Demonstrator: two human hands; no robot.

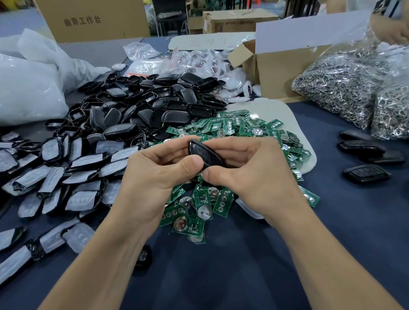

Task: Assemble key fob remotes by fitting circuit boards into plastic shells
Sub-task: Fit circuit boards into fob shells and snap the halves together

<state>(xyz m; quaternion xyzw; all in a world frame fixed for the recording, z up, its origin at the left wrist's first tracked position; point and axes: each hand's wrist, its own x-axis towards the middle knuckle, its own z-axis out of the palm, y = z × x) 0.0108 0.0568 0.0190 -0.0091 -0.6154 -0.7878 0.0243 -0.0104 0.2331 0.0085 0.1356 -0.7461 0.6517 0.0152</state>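
Dark blue bench (222,278) in a packing workshop, cartons stacked behind. Landmark: heap of green circuit boards (233,132), mid-bench.

- Behind the heap: pile of bare black shells (156,102).
- Left of it: film-wrapped shell halves (50,174), scattered.
- Right of it: closed fobs (365,174) in a loose group. Further right, bags of metal rings (341,86).
- Behind and to the right of the heap: cardboard box (283,72).

Both hands are raised just above the heap, with one black shell (203,152) held between them, tilted.
- Left hand (155,174): grip closed on the shell, thumb pressed on its upper face, fingers curled behind.
- Right hand (252,170): grip also closed on the shell, thumb and fingers curled round its near end.

Cannot tell whether a board is already seated inside.

Handling, as judged:
- The shell looks light, stiff and glossy, so probably slippery. It is best held by the rim, with thumbs on the flat face.
- The boards look thin and rigid, with small parts that could be knocked. Take them by the edges.
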